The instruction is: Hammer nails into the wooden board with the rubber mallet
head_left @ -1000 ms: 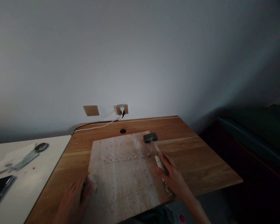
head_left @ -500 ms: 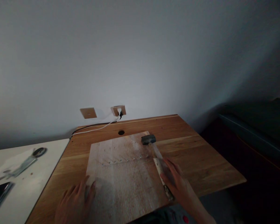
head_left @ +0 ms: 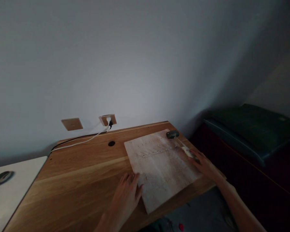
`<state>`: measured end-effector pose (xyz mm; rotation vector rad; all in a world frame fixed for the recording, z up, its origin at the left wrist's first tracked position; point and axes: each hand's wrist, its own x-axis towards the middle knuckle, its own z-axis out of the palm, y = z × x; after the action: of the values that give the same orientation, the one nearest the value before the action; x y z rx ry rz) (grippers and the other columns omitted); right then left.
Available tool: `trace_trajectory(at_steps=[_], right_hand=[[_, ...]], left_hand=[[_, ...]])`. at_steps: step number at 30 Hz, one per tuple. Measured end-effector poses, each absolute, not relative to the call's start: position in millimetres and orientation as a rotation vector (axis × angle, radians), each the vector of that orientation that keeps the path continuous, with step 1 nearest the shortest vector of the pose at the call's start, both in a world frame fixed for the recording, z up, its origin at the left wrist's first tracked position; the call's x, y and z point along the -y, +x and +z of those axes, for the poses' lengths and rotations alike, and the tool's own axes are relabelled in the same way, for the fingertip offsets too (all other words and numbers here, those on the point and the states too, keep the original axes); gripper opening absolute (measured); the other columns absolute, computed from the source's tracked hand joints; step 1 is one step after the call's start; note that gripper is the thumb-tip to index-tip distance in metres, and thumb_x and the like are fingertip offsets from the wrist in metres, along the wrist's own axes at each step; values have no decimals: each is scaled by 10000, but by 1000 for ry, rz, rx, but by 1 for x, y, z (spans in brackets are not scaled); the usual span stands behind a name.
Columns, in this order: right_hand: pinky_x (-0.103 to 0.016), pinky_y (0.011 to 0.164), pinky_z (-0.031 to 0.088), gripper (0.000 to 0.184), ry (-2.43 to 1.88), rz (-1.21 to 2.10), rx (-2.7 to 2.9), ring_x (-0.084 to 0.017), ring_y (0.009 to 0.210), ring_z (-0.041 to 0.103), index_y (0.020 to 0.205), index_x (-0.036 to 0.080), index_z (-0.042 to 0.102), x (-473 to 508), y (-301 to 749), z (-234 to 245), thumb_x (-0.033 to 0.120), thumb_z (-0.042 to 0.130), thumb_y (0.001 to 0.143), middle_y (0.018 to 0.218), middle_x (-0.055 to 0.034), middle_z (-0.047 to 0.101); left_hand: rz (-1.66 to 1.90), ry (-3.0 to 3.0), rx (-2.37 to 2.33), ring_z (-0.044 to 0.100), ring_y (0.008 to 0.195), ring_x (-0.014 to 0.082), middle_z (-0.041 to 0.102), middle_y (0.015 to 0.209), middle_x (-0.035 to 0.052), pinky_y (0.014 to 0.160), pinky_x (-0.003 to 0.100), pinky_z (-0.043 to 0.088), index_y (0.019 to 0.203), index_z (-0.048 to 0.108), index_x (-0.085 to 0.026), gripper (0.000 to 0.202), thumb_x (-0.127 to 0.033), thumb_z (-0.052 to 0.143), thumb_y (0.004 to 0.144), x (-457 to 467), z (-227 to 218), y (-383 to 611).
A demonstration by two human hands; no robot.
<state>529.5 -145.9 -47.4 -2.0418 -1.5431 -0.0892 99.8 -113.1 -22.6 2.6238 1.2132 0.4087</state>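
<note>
A pale wooden board (head_left: pixel 159 174) rests at a slant on the desk, with a row of small nails (head_left: pixel 157 151) sticking up across it and small marks further back. On its right side lies a hammer (head_left: pixel 186 150), its dark head (head_left: pixel 172 134) near the board's far right corner. My right hand (head_left: pixel 203 164) is closed around the lower handle, close to the board's right edge. At the board's left edge, my left hand (head_left: pixel 128 191) touches it with thumb and fingers apart, holding nothing.
The wooden desk (head_left: pixel 87 180) has a round cable hole (head_left: pixel 111 143). Cords (head_left: pixel 79 142) run along its back to a wall socket (head_left: pixel 108 120). A white table (head_left: pixel 19 187) with a dark round item adjoins on the left. A green cushioned object (head_left: pixel 253 129) stands right.
The board has slid right across the desk and turned a little, the hammer with it. Both hands have moved right along with it. The view has swung rightward.
</note>
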Motion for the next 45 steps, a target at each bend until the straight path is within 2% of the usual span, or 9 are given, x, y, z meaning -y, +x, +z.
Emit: trace_trajectory(at_steps=[4, 7, 10, 13, 20, 26, 32, 41, 45], right_hand=[[-447, 954, 551, 480, -2057, -191, 1436, -318, 1123, 685, 1164, 188, 712, 154, 556, -46, 519, 493, 892, 1236, -168, 703], [-456, 924, 548, 474, -2065, -304, 1303, -315, 1039, 693, 1069, 174, 705, 169, 561, -52, 512, 401, 936, 1112, -172, 721], [-458, 902, 542, 435, -2075, -378, 1213, -316, 990, 687, 1051, 175, 681, 182, 560, -59, 473, 386, 934, 1054, -172, 723], [-495, 953, 517, 493, -2107, -381, 1211, -348, 1086, 657, 1160, 158, 658, 185, 559, -65, 503, 402, 917, 1139, -190, 716], [-538, 930, 518, 610, -2255, -224, 1305, -374, 1046, 698, 1233, 144, 668, 169, 558, -69, 581, 336, 967, 1168, -199, 744], [-467, 958, 521, 455, -2258, -160, 1428, -304, 1067, 705, 1217, 228, 687, 172, 551, -56, 488, 392, 989, 1124, -131, 761], [-474, 1001, 515, 354, -2110, -126, 1661, -292, 1165, 667, 1244, 270, 673, 202, 488, -60, 403, 458, 995, 1243, -111, 727], [-472, 910, 595, 307, -1856, -6, 1699, -292, 1093, 686, 1303, 271, 567, 209, 349, -35, 398, 502, 1031, 1171, -99, 719], [-427, 972, 572, 309, -1672, 13, 1942, -256, 1134, 654, 1324, 257, 564, 159, 313, 0, 233, 487, 1025, 1226, -105, 660]], left_hand=[[406, 2624, -1190, 705, 1056, 326, 771, 1068, 117, 957, 518, 530, 1223, 681, -199, 337, -363, 444, 1049, 98, -11, 120], [495, 2619, -1231, 738, 944, 282, 782, 947, 102, 922, 485, 556, 1281, 645, -176, 386, -216, 337, 1052, 82, -16, 109], [701, 2626, -1128, 653, 1226, 241, 688, 1322, 122, 1014, 456, 535, 1598, 258, -210, 721, 14, 287, 914, 73, -26, 100], [780, 2679, -1070, 372, 1498, 278, 357, 1634, 162, 1137, 511, 443, 1637, 38, -228, 783, -21, 315, 935, 66, -32, 109], [638, 2807, -1030, 472, 1421, 353, 532, 1492, 218, 1192, 570, 349, 1570, 254, -137, 702, -518, 475, 1024, 50, -43, 151], [502, 2816, -1180, 598, 1272, 350, 608, 1387, 192, 1071, 497, 493, 1337, 572, -135, 499, -496, 549, 992, 49, -33, 140], [386, 2744, -1400, 705, 1064, 324, 709, 1222, 146, 963, 482, 552, 1299, 614, -170, 408, -441, 528, 1005, 51, -17, 76], [478, 2625, -1651, 671, 1149, 340, 698, 1280, 131, 997, 512, 542, 1268, 663, -214, 394, -405, 559, 939, 69, -38, -76], [571, 2503, -1404, 700, 1081, 264, 711, 1229, 84, 972, 410, 564, 1232, 683, -246, 349, -335, 494, 952, 56, -32, -86]])
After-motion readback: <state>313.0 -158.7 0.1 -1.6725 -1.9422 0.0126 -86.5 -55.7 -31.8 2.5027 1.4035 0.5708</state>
